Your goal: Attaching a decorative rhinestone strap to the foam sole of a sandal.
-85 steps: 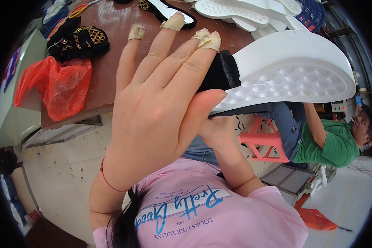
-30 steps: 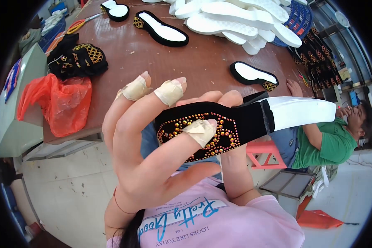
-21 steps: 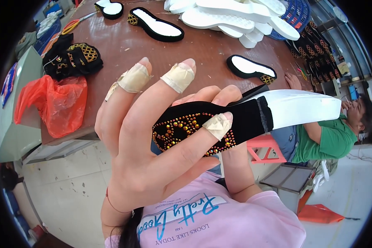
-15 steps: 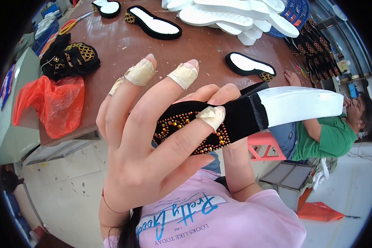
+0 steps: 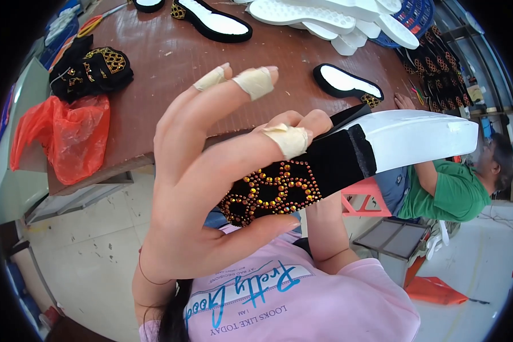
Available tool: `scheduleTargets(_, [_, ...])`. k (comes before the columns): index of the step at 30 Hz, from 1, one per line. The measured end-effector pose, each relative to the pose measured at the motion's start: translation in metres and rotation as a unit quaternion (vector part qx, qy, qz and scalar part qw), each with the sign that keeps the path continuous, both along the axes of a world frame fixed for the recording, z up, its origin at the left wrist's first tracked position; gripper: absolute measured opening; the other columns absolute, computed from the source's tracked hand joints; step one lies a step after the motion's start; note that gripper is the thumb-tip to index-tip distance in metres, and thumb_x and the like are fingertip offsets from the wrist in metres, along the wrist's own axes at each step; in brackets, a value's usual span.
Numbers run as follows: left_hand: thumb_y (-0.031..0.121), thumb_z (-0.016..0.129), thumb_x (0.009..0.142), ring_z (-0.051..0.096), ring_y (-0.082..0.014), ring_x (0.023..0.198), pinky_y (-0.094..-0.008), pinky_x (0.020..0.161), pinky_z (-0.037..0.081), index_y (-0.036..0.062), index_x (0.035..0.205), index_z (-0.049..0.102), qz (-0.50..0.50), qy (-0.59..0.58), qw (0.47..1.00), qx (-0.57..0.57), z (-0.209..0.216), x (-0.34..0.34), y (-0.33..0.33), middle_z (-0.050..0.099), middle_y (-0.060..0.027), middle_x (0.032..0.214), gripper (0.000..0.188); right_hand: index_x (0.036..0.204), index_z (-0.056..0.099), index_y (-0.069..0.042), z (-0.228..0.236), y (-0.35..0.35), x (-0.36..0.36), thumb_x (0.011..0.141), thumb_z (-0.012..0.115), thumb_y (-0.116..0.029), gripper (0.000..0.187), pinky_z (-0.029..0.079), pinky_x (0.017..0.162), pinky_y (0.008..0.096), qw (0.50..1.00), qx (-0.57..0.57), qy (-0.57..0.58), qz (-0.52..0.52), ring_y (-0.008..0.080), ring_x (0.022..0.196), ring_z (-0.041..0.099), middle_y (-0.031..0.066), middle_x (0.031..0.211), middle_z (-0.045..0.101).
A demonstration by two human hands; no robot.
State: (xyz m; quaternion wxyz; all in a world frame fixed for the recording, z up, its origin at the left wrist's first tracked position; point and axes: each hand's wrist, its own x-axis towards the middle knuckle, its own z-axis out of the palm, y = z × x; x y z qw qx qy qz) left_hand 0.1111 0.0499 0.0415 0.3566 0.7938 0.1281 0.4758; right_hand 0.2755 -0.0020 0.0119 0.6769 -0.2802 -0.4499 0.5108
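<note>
A white wedge shoe sole (image 5: pixel 422 137) is held up in front of my chest. Black fabric (image 5: pixel 339 165) set with gold and orange rhinestones wraps one end of it, and a loose black flap rises along the upper edge. My left hand (image 5: pixel 194 154) has its taped index finger pressed on the fabric and its thumb along the lower edge. Its other fingers, some taped, stretch out above the table. Behind the sole my right hand (image 5: pixel 302 121) grips it from the far side; only some fingertips and the forearm show.
The brown table (image 5: pixel 211 108) carries black-edged soles (image 5: pixel 347 82), a pile of white soles (image 5: pixel 336 23), a blue basket (image 5: pixel 410 23), rhinestoned black pieces (image 5: pixel 91 71), orange-handled scissors (image 5: pixel 91 25) and a red plastic bag (image 5: pixel 68 137). A person in green (image 5: pixel 456 188) sits at right.
My left index finger has shifted up toward the fabric's upper edge, and my outstretched fingers have bent over to the right. More of the rhinestone pattern shows between finger and thumb.
</note>
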Motion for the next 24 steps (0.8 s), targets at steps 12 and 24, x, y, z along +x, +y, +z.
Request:
scheduleTargets(12, [0.025,0.084,0.049,0.033,-0.0353,0.128,-0.0428,0.105,0.027,0.0082,0.096,0.058,0.001,-0.030,1.000,0.004,-0.009,0.001,0.003,0.036,-0.0233,0.136,0.056,0.077,0.065,-0.004,-0.010,0.011,0.001,0.075,0.071,-0.009,0.008,0.054,0.074,0.0321,0.998,0.051,0.010,0.039,0.0280,0.087,0.064,0.0159,0.091,0.064])
scheduleTargets(24, [0.024,0.080,0.064,0.034,-0.0284,0.128,-0.0366,0.103,0.030,0.0079,0.132,0.034,0.020,-0.187,0.970,-0.151,-0.034,0.023,-0.004,0.029,-0.0207,0.140,0.083,0.094,0.055,-0.008,-0.023,0.028,0.016,0.079,0.068,-0.015,0.021,0.047,0.091,0.0408,0.982,0.188,-0.024,-0.001,0.0333,0.107,0.056,0.0176,0.108,0.060])
